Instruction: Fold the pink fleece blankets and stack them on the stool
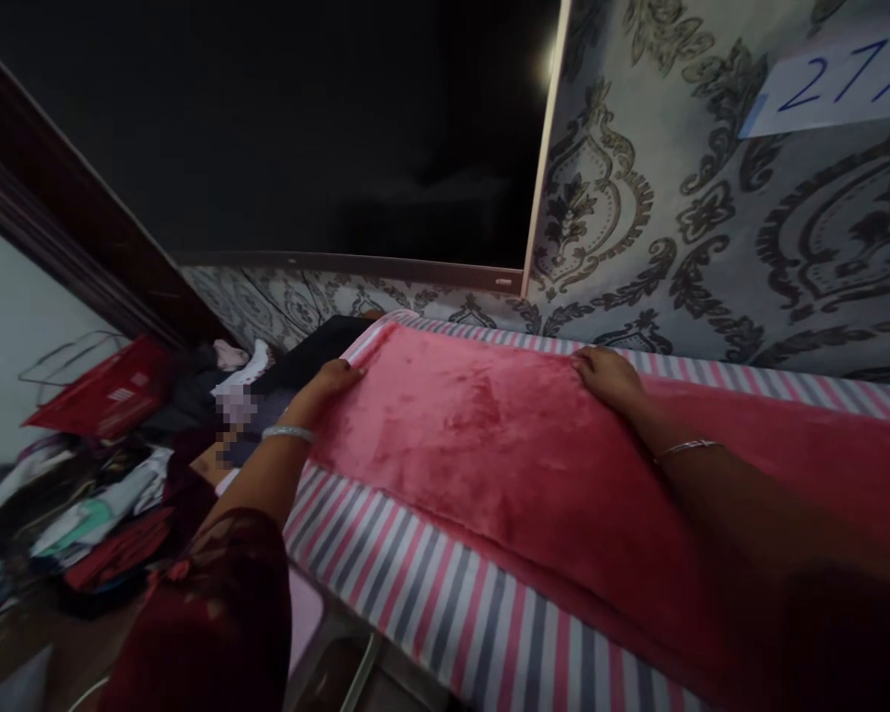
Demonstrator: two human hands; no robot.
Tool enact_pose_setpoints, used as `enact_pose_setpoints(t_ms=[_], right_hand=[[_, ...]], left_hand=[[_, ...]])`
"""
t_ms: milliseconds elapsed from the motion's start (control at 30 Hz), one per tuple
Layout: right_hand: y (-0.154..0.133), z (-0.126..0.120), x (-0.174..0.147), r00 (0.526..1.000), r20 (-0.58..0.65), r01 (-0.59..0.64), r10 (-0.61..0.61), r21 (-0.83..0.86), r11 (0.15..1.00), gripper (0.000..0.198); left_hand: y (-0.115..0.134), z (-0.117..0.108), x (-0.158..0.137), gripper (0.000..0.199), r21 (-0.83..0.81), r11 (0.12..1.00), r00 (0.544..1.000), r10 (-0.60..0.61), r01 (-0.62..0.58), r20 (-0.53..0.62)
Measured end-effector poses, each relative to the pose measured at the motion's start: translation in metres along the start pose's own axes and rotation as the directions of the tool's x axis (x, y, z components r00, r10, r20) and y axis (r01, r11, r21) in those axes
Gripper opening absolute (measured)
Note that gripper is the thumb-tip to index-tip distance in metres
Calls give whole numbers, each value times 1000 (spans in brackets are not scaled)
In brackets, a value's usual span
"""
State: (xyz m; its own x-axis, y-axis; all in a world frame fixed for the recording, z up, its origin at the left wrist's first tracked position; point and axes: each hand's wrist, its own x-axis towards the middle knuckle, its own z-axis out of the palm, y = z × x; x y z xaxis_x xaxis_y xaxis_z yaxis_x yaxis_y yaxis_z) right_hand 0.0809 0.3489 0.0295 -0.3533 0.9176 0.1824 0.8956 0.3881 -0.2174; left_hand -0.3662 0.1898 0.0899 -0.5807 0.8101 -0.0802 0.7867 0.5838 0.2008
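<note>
- Large black rectangular flat screen [326, 129].
- Below it, long board covered in pink, grey and white striped fabric [407, 583].
- Folded red plush cloth [445, 425], lying along the board.
- Right hand [609, 378] on its far edge, left hand [332, 380] on its left; fingers close together, pinching impossible to tell.

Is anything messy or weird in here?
Yes: at the left, clothes lie in a jumbled heap, and a red bag beside them is tilted. The pinkish-red cloth on the striped cover lies fairly flat.
</note>
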Motion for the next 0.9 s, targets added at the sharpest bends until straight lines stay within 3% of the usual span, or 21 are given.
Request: enact_pose_setpoints(t_ms=[133,267,367,467,667,900], right_hand=[[-3,-10,-44,974,-112,193,-197,-41,980,42],[-10,-25,-137,845,-225,514,-486,90,853,43],[-14,-34,-212,826,-159,562,-541,153,813,40],[-10,-30,-260,832,-126,554,-540,160,817,41],[-1,-6,-278,862,-195,499,-468,165,851,37],[-6,4,-279,844,-300,501,-445,142,854,36]], left_hand=[[-24,0,-32,40,34,999,1000,5,-6,14],[-39,0,-58,42,34,999,1000,3,-4,19],[-45,3,-77,47,25,1000,1000,13,-12,-15],[-46,8,-90,50,32,999,997,12,-10,-70],[-37,10,-94,30,69,998,992,12,-4,-123],[-23,-7,-72,27,34,999,980,17,-10,-199]])
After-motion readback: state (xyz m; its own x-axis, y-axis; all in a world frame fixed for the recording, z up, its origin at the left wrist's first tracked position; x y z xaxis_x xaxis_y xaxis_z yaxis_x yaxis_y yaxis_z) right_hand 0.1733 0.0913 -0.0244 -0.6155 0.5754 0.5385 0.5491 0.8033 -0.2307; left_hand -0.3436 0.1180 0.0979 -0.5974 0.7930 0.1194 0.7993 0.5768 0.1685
